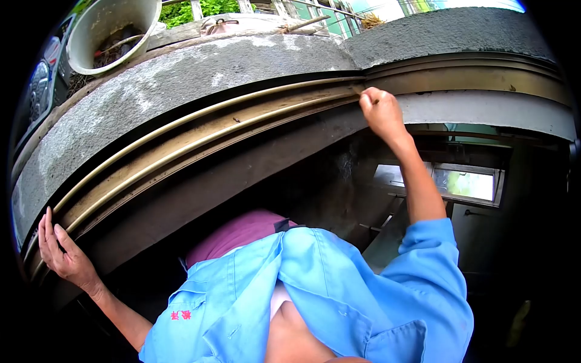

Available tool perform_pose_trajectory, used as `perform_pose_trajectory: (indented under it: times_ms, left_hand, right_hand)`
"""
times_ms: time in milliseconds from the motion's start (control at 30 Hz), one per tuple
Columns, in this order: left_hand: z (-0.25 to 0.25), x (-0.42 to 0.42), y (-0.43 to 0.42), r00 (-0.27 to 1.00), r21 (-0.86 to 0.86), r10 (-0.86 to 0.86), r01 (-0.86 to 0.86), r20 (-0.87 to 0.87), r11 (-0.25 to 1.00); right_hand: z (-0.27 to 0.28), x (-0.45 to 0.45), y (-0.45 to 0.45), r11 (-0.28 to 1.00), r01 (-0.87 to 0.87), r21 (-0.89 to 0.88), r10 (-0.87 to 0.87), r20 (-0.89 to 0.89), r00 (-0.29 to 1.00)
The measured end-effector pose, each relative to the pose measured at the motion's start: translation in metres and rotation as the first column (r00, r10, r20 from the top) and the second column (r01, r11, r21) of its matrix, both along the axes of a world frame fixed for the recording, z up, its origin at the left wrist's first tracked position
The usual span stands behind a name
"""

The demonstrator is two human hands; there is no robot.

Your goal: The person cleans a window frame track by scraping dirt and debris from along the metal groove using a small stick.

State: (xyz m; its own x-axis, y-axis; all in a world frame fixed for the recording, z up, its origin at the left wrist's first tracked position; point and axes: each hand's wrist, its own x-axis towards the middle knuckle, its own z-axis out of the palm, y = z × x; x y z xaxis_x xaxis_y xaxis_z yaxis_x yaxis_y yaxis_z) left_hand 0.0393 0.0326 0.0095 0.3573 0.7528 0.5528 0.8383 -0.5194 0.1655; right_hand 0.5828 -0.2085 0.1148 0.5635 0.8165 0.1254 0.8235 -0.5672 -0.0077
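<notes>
Along the window sill runs a tan metal sliding track (163,136) with two raised rails and dirt in its grooves. My left hand (63,251) rests at the track's left end, fingers stretched out and apart, holding nothing. Near the corner where two stretches of track meet, my right hand (382,115) is closed in a fist. A small brownish tip shows beside its fingers over the groove, and a dark end pokes out of the fist. What the object is cannot be made out.
A rough grey concrete ledge (242,63) borders the track on the outside. On it stands a white bucket (85,45) with dark debris inside, near a dark plastic crate (41,91). Below the sill, a lit window pane (466,183) shows in the dim room.
</notes>
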Motion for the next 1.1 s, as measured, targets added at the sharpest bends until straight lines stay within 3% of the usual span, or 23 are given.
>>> perform_pose_trajectory:
  times_ms: [33, 200, 233, 333, 367, 400, 500, 533, 600, 667, 733, 767, 933, 1033, 1100]
  left_hand:
    - [0.000, -0.001, 0.000, 1.000, 0.003, -0.001, 0.001, -0.005, 1.000]
    - [0.002, 0.000, -0.001, 1.000, -0.013, 0.002, -0.001, 0.009, 1.000]
    - [0.000, 0.000, 0.000, 1.000, -0.007, -0.011, 0.011, 0.016, 1.000]
    - [-0.002, -0.004, 0.002, 1.000, 0.000, -0.020, 0.020, 0.004, 1.000]
    - [-0.001, -0.004, 0.002, 1.000, 0.000, -0.021, 0.021, 0.002, 1.000]
    - [0.000, -0.002, 0.002, 1.000, 0.003, -0.019, 0.019, 0.002, 1.000]
    - [0.002, 0.001, -0.002, 1.000, 0.004, 0.000, 0.000, -0.012, 1.000]
    - [0.002, 0.001, -0.001, 1.000, -0.004, 0.005, -0.005, -0.003, 1.000]
    - [0.000, -0.001, 0.001, 1.000, -0.013, 0.007, -0.007, 0.003, 1.000]
    - [-0.001, -0.003, 0.002, 1.000, -0.005, -0.017, 0.017, 0.013, 1.000]
    - [0.001, 0.000, 0.002, 1.000, 0.005, -0.011, 0.011, 0.000, 1.000]
    - [0.001, 0.001, 0.005, 1.000, 0.006, -0.019, 0.019, 0.010, 1.000]
    - [0.003, 0.003, -0.001, 1.000, 0.024, -0.006, 0.006, 0.009, 1.000]
    - [0.002, 0.003, 0.000, 1.000, 0.015, 0.006, -0.007, 0.015, 1.000]
    - [0.001, 0.002, 0.001, 1.000, 0.029, -0.008, 0.008, 0.011, 1.000]
  right_hand:
    - [-0.003, 0.018, -0.002, 0.981, 0.175, -0.084, -0.172, 0.042, 0.984]
    - [0.015, -0.029, 0.002, 0.999, -0.047, 0.004, 0.047, -0.157, 0.986]
    - [0.016, -0.042, 0.006, 1.000, 0.017, -0.025, -0.021, -0.171, 0.985]
    - [-0.004, 0.009, -0.003, 0.998, 0.004, 0.058, -0.002, -0.037, 0.999]
    - [-0.004, 0.019, 0.002, 0.997, 0.077, 0.010, -0.078, 0.030, 0.997]
    - [0.002, 0.024, 0.001, 0.981, 0.192, 0.015, -0.187, -0.149, 0.971]
    - [0.004, -0.018, 0.005, 0.991, -0.067, 0.112, 0.086, -0.176, 0.981]
    - [0.007, -0.040, 0.007, 0.994, -0.105, 0.033, 0.108, -0.115, 0.987]
    - [0.004, -0.054, 0.010, 0.994, -0.092, 0.056, 0.096, -0.078, 0.992]
    - [0.004, -0.030, 0.006, 0.979, 0.058, 0.194, 0.003, -0.300, 0.954]
    - [-0.001, -0.007, -0.003, 0.997, 0.071, 0.006, -0.071, 0.013, 0.997]
    - [-0.004, -0.006, -0.006, 0.999, 0.028, -0.016, -0.026, 0.083, 0.996]
    - [-0.009, -0.071, 0.008, 0.988, -0.110, -0.107, 0.125, 0.151, 0.981]
    - [-0.017, -0.086, 0.029, 0.985, -0.072, -0.160, 0.107, 0.223, 0.969]
    - [-0.026, -0.061, 0.035, 0.980, 0.074, -0.186, -0.027, 0.239, 0.971]
